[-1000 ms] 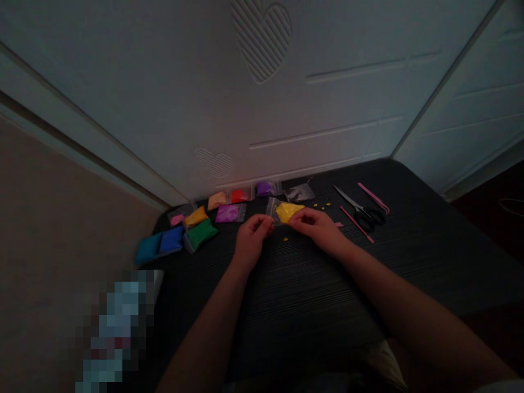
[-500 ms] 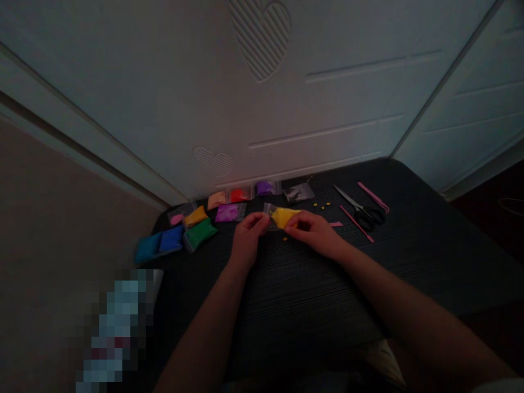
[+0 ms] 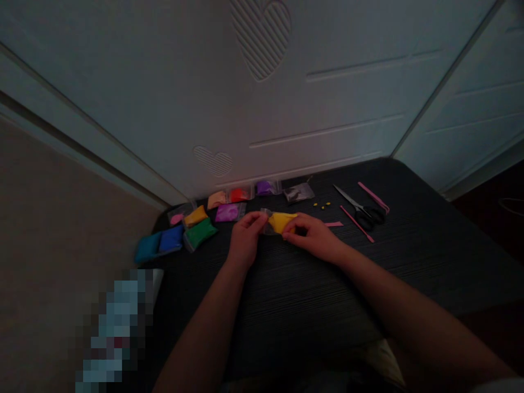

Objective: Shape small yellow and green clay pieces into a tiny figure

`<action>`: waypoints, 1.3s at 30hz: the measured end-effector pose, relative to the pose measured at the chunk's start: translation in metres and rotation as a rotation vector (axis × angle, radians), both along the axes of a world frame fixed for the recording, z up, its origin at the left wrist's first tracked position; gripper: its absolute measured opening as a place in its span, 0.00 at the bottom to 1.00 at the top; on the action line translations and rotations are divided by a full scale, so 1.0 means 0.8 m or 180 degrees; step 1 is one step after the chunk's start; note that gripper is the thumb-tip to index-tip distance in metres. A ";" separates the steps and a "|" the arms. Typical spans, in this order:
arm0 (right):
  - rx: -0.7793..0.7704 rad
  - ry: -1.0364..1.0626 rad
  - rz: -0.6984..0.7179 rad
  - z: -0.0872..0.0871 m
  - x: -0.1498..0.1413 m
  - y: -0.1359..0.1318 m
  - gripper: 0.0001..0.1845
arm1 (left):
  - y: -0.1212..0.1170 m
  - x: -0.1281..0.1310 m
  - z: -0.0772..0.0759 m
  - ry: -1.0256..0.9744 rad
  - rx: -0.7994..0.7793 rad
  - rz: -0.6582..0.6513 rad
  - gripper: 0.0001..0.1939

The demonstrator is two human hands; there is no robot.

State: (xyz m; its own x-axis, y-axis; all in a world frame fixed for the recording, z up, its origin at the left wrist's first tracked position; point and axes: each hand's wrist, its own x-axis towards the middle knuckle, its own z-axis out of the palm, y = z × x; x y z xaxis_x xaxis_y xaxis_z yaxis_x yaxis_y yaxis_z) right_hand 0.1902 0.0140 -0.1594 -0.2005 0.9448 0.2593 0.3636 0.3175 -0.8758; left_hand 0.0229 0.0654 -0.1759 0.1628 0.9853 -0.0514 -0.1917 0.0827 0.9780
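Note:
Both hands hold a small clear zip bag of yellow modelling clay (image 3: pixel 280 221) above the dark table. My left hand (image 3: pixel 248 232) pinches the bag's transparent end at the left. On the other side, my right hand (image 3: pixel 310 233) grips the clay-filled part, its fingers covering that end. Just beyond my right hand lie several tiny yellow pieces (image 3: pixel 322 206). A flat pink tool (image 3: pixel 336 224) sticks out past my right hand, partly hidden by it.
Bags of purple (image 3: pixel 229 212), red (image 3: pixel 239 195), green (image 3: pixel 201 233) and blue clay (image 3: pixel 171 239) lie at the left. Scissors (image 3: pixel 359 209), a thin pink tool (image 3: pixel 355 222) and pink tweezers (image 3: pixel 373 197) lie right. A white panelled surface (image 3: pixel 262 114) rises behind the dark table (image 3: pixel 286 295).
Both hands and the yellow bag have shifted slightly left and toward me. The small yellow bit seen below the bag is no longer visible.

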 end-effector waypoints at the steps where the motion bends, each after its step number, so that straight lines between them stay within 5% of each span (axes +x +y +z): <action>1: 0.0015 -0.0015 0.0001 0.000 0.000 0.000 0.02 | 0.000 0.000 0.001 -0.0029 -0.0006 0.0004 0.06; 24: 0.0091 -0.0048 0.0135 0.001 -0.002 -0.004 0.03 | 0.000 0.000 0.007 -0.0451 -0.0066 0.0043 0.03; 30: 0.0002 0.0283 -0.0196 -0.002 0.004 0.002 0.05 | 0.016 -0.010 -0.004 -0.0351 0.0092 0.0583 0.06; 39: -0.0487 0.1038 -0.0479 -0.008 0.009 0.013 0.08 | 0.027 -0.030 -0.017 0.0921 0.0650 0.1320 0.19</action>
